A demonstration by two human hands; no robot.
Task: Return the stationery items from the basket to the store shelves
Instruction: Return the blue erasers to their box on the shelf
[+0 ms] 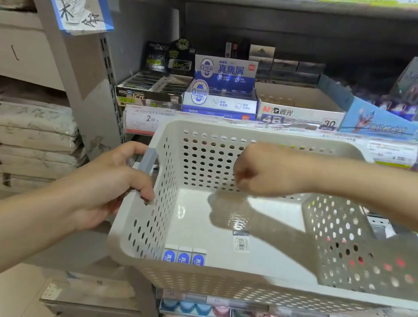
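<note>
A white perforated basket (281, 139) is held in front of the shelf. My left hand (109, 184) grips its grey handle (148, 160) on the left side. Three small blue-and-white erasers (184, 256) stand side by side in the basket's near left corner. My right hand (255, 170) hovers over the middle of the basket, blurred, fingers curled shut and pointing down; nothing shows between them. On the shelf behind, a matching blue-and-white eraser display box (220, 100) stands open.
A black eraser box (148, 95) is left of the blue one and an M&G 4B box (299, 115) right of it. A blue card display (397, 124) fills the right. A barcode sticker (241, 242) lies on the basket floor. Lower shelves (233, 315) hold more goods.
</note>
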